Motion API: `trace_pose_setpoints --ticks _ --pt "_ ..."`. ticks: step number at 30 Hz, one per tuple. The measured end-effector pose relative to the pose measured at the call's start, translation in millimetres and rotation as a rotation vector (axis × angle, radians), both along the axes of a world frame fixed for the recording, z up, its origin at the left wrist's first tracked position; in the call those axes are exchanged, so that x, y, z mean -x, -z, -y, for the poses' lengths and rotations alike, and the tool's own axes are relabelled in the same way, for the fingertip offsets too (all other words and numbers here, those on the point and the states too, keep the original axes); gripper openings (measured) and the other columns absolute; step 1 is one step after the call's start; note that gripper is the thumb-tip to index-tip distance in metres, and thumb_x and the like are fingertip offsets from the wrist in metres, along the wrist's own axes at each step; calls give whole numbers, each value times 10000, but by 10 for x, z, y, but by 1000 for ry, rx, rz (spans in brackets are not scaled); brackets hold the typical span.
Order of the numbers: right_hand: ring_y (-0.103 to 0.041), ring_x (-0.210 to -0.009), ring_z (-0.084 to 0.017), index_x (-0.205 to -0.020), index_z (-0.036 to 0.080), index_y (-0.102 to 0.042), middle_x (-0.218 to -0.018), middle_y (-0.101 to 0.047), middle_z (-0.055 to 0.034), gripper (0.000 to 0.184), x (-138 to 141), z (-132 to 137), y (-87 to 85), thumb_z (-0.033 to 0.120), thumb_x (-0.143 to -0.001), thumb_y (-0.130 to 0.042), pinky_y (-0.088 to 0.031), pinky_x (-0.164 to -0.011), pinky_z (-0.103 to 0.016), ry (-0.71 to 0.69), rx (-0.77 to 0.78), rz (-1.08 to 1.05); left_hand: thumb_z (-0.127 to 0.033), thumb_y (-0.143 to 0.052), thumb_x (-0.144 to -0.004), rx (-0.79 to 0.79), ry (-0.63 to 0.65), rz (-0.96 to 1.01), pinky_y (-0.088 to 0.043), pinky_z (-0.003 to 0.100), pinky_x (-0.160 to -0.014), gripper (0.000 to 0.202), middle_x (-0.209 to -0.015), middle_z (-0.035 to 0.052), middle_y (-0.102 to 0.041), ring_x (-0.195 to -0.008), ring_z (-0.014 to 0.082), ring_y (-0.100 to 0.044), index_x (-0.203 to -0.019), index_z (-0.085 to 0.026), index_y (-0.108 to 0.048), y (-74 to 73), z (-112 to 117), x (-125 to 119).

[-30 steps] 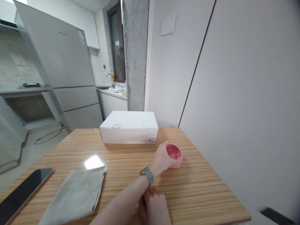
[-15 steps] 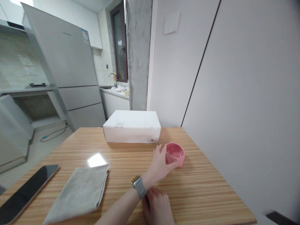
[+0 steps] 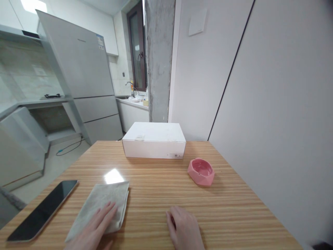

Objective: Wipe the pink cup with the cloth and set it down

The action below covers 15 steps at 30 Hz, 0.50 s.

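Note:
A folded grey-green cloth [image 3: 110, 194] lies on the wooden table. Over its near part is my left hand [image 3: 95, 227], fingers stretched out and nearly flat; whether they press on the fabric is hard to tell. My right hand [image 3: 185, 225] rests on the tabletop near the front edge, loosely curled, with nothing visible in it. Beyond it to the right stands a pink ashtray [image 3: 201, 175] with angled sides and a notched rim, touched by neither hand.
A black phone [image 3: 43, 210] lies left of the cloth. At the table's far edge sits a closed white box [image 3: 154, 148]. A pale wall [image 3: 281, 104] runs along the right side. The wooden table [image 3: 151, 194] narrows toward the back.
My left hand has let go of the pink ashtray and moved left to the cloth. The ashtray stays on the table. My right hand remains curled. The view has shifted slightly left.

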State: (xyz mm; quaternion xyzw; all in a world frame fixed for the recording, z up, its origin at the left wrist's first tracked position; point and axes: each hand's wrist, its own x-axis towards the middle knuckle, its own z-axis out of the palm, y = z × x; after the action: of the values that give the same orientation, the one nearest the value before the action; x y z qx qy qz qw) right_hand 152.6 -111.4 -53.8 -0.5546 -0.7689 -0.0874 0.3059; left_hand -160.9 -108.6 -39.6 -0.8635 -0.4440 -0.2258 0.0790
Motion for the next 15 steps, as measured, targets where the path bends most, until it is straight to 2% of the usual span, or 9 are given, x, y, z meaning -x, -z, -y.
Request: trace_pose_setpoints --ticks 2,4,6,8,10,11,13,15 --pt "-563 -491 -136 -638 230 -480 -564 -580 11 412 5 -1 4 264 -977 -248 -283 -509 -255 9 -10 0 -198 -593 -722 -90 -11 -69 -532 280 -876 645 -1286 20 -587 -1090 224 -618 -1346 -294 -460 128 14 120" --pt "-564 -485 -137 -633 227 -489 -560 -582 7 442 7 -2 8 293 -987 -232 -287 -505 -256 18 -15 -12 -219 -575 -749 -82 -40 -116 -545 277 -857 490 -1225 11 -633 -1054 222 -640 -1235 -283 -577 153 1 113" --pt "-565 -483 -139 -624 223 -499 -559 -587 1 464 4 -1 7 329 -989 -234 -292 -500 -258 19 2 -57 -242 -541 -782 2 -127 -100 -558 300 -837 375 -1167 17 -669 -1021 230 -658 -1142 -259 -640 99 -22 8" --pt "-561 -481 -141 -602 216 -505 -547 -583 -5 479 3 2 4 387 -980 -265 -305 -494 -256 6 69 -163 -252 -473 -832 124 -258 -3 -570 316 -789 336 -1105 33 -700 -964 233 -682 -1120 -236 -644 4 -38 -164" --pt "-558 -485 -140 -591 208 -521 -532 -570 -9 494 9 3 0 475 -953 -317 -336 -488 -245 -15 206 -373 -271 -402 -886 235 -346 163 -572 283 -682 313 -984 35 -737 -849 219 -711 -1088 -230 -637 -95 -37 -387" --pt "-552 -471 -138 -612 203 -544 -520 -561 -8 503 16 1 -3 532 -931 -336 -348 -467 -237 -21 310 -524 -290 -381 -907 277 -349 258 -560 256 -625 300 -900 27 -747 -778 206 -717 -1052 -231 -637 -135 -29 -513" --pt "-542 -424 -135 -734 183 -611 -524 -565 -7 550 26 -10 -17 661 -858 -371 -360 -396 -222 -20 554 -874 -319 -376 -927 335 -261 424 -530 202 -566 274 -760 6 -736 -688 174 -708 -972 -230 -631 -177 -2 -791" --pt "-566 -412 -150 -909 155 -641 -599 -620 -30 648 11 -31 -48 748 -772 -420 -390 -349 -229 -25 741 -1172 -304 -377 -937 346 -135 528 -524 173 -576 260 -722 4 -723 -667 153 -701 -959 -218 -621 -151 39 -1089"
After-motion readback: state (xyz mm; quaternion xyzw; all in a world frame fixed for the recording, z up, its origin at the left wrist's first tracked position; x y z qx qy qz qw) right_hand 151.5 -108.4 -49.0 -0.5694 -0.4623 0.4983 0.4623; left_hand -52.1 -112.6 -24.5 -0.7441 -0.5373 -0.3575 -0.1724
